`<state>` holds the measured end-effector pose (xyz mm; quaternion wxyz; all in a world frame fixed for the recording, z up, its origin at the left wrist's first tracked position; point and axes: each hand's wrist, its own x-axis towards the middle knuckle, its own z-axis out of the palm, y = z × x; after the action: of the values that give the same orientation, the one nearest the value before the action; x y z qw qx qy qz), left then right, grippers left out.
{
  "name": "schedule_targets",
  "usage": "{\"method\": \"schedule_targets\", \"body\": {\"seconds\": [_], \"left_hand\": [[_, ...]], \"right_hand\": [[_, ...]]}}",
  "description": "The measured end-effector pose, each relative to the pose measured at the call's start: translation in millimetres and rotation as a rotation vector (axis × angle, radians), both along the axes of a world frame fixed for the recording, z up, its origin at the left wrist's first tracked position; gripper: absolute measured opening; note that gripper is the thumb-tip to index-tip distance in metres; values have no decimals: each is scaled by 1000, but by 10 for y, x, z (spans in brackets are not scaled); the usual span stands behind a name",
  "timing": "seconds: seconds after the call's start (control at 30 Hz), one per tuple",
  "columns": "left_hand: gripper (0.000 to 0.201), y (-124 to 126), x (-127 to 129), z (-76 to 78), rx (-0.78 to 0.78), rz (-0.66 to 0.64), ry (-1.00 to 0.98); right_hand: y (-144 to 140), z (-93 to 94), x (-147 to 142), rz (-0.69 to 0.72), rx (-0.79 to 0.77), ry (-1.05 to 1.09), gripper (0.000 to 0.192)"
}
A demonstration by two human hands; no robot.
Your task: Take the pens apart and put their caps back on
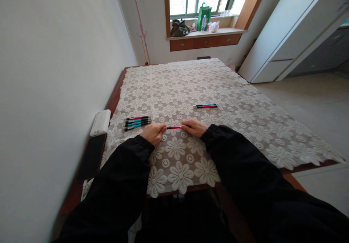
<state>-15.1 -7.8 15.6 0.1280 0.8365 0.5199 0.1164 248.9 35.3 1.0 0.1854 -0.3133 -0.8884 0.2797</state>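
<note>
A red and black pen [173, 127] is stretched level between my two hands, just over the near part of the tablecloth. My left hand [154, 133] is closed on its black end. At the red end, my right hand [194, 127] pinches it; the tip there is hidden by the fingers. Several pens [137, 122] in red, blue and black lie side by side, to the left of my left hand. Beyond my right hand, a smaller group of pens [205, 106] in blue, red and black rests on the cloth.
A floral lace tablecloth [181, 177] covers the wooden table. Along its left edge, by the wall, are a white box-shaped device [100, 123] and a flat black object [92, 157]. Bags, including a green one [204, 16], stand on the windowsill. A white fridge [283, 35] stands at the right.
</note>
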Motion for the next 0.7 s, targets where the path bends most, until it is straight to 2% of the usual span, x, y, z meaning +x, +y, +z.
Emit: {"method": "schedule_targets", "body": {"seconds": [0.5, 0.7], "left_hand": [[42, 16, 0, -34, -34, -6, -156], [44, 7, 7, 10, -98, 16, -268]], "right_hand": [[-48, 10, -25, 50, 45, -1, 40], [-77, 26, -39, 56, 197, -6, 37]]}}
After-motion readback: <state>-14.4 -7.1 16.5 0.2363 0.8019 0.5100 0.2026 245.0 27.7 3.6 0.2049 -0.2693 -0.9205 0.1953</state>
